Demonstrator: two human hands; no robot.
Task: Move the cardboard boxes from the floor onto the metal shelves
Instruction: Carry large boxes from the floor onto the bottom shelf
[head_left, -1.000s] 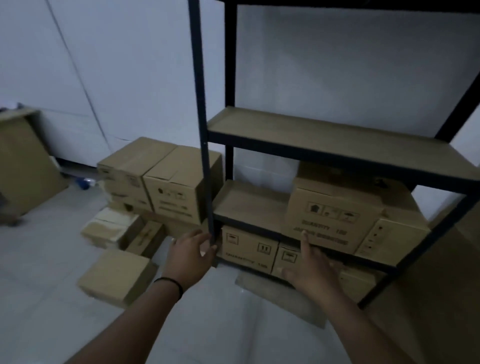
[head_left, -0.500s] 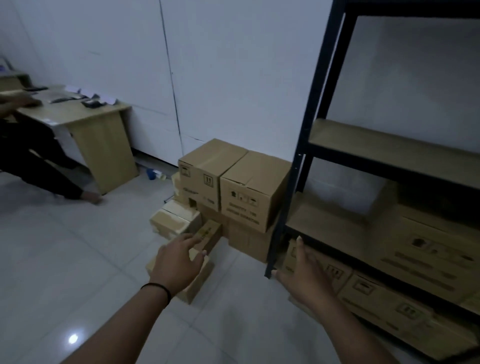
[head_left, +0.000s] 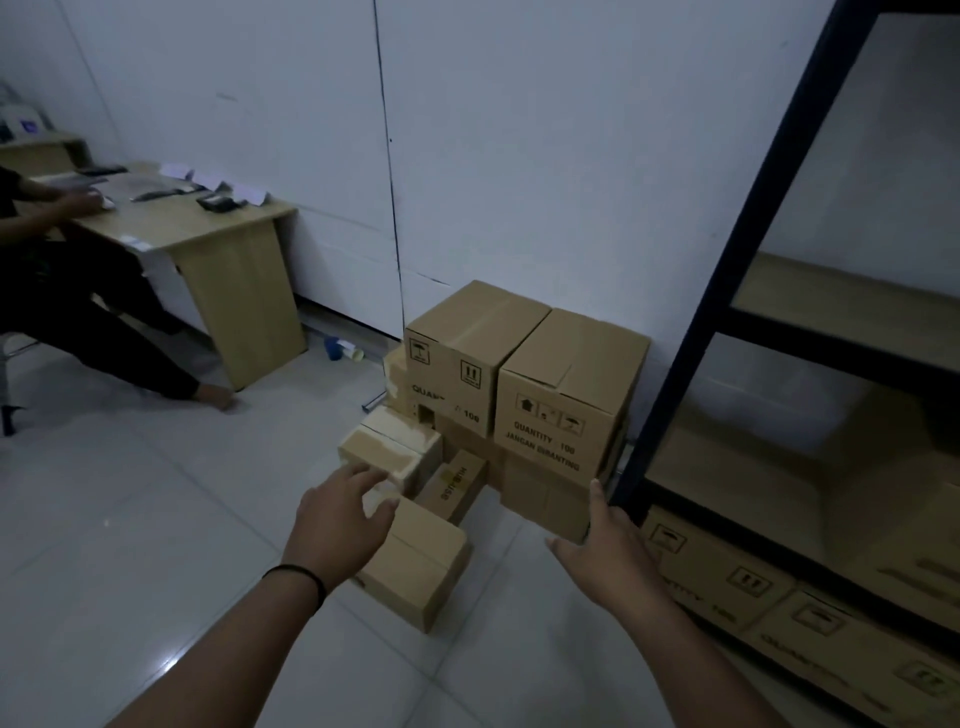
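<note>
A pile of cardboard boxes stands on the floor against the wall, left of the dark metal shelf frame (head_left: 691, 343). Two large printed boxes, one (head_left: 467, 353) on the left and one (head_left: 566, 400) on the right, sit on top of others. A small box (head_left: 421, 561) lies nearest me, with a taped box (head_left: 389, 447) behind it. My left hand (head_left: 337, 519), empty with fingers spread, hovers over the small box. My right hand (head_left: 602, 556) is open beside the lower box (head_left: 545, 499) near the shelf post. Boxes (head_left: 727, 577) fill the bottom shelf.
A wooden desk (head_left: 218, 234) with papers stands at the left by the wall, and a seated person (head_left: 67, 291) stretches their legs across the floor there. A small blue object (head_left: 335, 347) lies by the wall. Tiled floor lies open in front of me.
My view has swung left from the shelves toward the floor pile. Both hands have moved with it, the left now over the small front box, the right at the pile's right side.
</note>
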